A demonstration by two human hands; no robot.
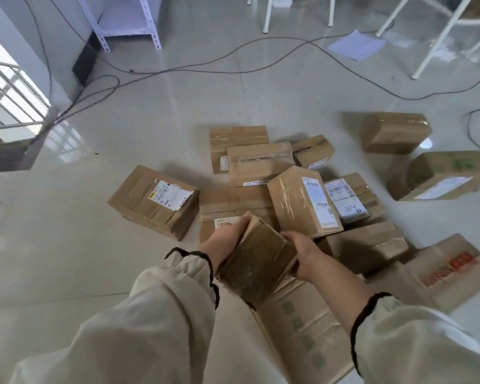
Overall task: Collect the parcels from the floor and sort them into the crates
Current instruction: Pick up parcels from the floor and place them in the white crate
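Holding: head view, a small brown cardboard parcel bound in clear tape [258, 261] is raised between both hands, near and centre, just above the heap.
Left grip: the left grip [227, 234] has its fingers curled over the parcel's far left edge, clasping it.
Right grip: the right grip [302, 253] wraps the parcel's right side, thumb on top; the fingers underneath are hidden.
Heap: a pile of brown cardboard parcels [258, 162] lies on the pale glossy tiled floor [81, 259], right of centre, many touching or overlapping.
Outliers: a labelled brown box with a torn white sticker [153, 200] sits apart on the left; a plain taped brown box [394, 131] and a brown box with green print [444, 173] sit far right; a brown box with red print [449, 270] lies near right.
Crates: none in view, so what is already sorted cannot be told.
Progress: probably early, with one parcel in hand and a dozen or so on the floor.
Left to do: carry this parcel to a crate, then return for the rest.
Hazard: black cables [178, 70] trail across the far floor.
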